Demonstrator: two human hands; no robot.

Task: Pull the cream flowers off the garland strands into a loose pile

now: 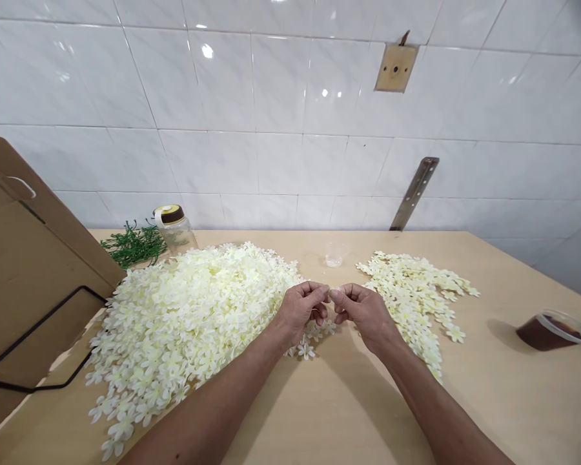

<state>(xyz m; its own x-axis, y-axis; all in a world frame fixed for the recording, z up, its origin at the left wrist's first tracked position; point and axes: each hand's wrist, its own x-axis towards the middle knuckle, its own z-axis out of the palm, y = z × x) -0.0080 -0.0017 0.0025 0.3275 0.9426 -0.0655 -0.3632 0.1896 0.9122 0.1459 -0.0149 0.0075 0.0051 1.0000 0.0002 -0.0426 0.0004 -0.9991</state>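
Observation:
My left hand (303, 307) and my right hand (361, 310) meet above the middle of the wooden table (348, 400), fingertips pinched together on something small that I cannot make out. A big heap of cream-white fabric flowers (188, 316) lies to the left of my hands. A smaller, flatter spread of the same flowers (419, 294) lies to the right. A few loose flowers (314, 339) sit just under my hands.
A small clear dish (334, 259) stands behind my hands. Green plastic sprigs (133, 245) and a clear jar with a yellow lid (174, 226) are at the back left. A cardboard box (24, 278) stands left; a tub of dark stuff (554, 329) sits right.

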